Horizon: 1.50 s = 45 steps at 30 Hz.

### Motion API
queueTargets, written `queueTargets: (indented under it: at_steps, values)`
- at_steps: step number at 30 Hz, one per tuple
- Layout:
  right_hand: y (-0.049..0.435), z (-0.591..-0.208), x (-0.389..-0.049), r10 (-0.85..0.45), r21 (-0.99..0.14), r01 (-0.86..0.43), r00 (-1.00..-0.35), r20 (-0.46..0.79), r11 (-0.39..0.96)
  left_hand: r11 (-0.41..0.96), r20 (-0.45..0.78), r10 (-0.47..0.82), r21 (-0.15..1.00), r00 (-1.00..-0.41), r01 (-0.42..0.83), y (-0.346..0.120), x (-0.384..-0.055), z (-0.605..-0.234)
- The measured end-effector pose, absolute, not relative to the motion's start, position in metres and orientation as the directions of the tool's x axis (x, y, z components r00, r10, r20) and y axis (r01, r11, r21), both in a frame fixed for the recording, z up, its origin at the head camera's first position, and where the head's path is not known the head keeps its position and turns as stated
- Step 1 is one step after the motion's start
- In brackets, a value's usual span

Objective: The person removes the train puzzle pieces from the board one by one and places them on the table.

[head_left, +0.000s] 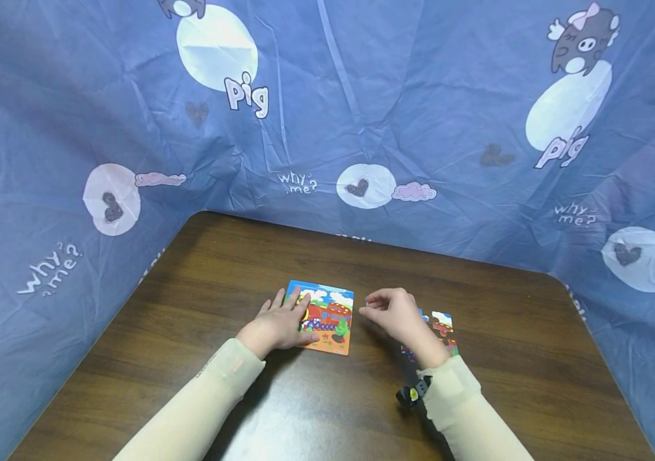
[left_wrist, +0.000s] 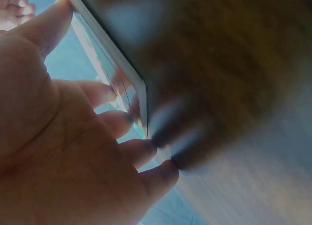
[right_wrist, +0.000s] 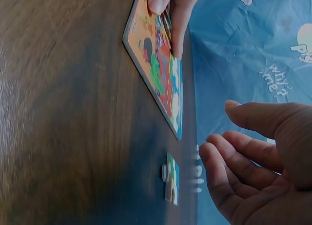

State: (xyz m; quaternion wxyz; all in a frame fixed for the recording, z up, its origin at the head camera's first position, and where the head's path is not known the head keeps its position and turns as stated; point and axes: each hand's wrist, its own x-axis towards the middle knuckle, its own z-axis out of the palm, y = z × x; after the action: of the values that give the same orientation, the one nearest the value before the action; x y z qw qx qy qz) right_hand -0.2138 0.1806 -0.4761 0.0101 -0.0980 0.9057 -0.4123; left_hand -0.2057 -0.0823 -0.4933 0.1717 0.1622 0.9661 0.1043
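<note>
A square jigsaw board (head_left: 335, 346) with a red train picture lies on the table. My left hand (head_left: 281, 320) rests on its left part, fingers spread; in the left wrist view the thumb touches the board's edge (left_wrist: 111, 42) and some fingertips reach the table. Just right of the board hovers my right hand (head_left: 396, 314), above the table. In the right wrist view this hand (right_wrist: 263, 166) has its thumb and fingers apart, with nothing visible between them. A tiny pale spot at its fingertips in the head view is too small to identify.
Several loose puzzle pieces (head_left: 442, 320) lie right of the board, partly hidden under the right forearm. One piece (right_wrist: 172, 186) shows in the right wrist view. A black strapped device (head_left: 413, 392) sits at the right wrist. Blue printed cloth (head_left: 315, 141) hangs behind the wooden table (head_left: 511, 326).
</note>
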Motion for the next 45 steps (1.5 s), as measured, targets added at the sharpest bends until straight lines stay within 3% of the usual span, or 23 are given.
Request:
queueTargets:
  at_steps: [19, 28, 45]
  values:
    - [0.149, -0.483, -0.216, -0.239, -0.743, -0.179, -0.971, 0.026, 0.644, 0.927, -0.305, 0.304, 0.313, -0.902, 0.207, -0.106, -0.212, -0.490]
    - [0.124, -0.483, -0.219, -0.335, -0.742, -0.229, -0.942, 0.007, 0.630, 0.938, -0.314, 0.276, 0.296, -0.908, 0.182, -0.110, -0.222, -0.506]
    - [0.083, -0.494, -0.235, -0.411, -0.593, -0.319, -0.911, -0.023, 0.739, 0.941, -0.348, 0.279, 0.282, -0.895, 0.184, -0.111, -0.231, -0.526]
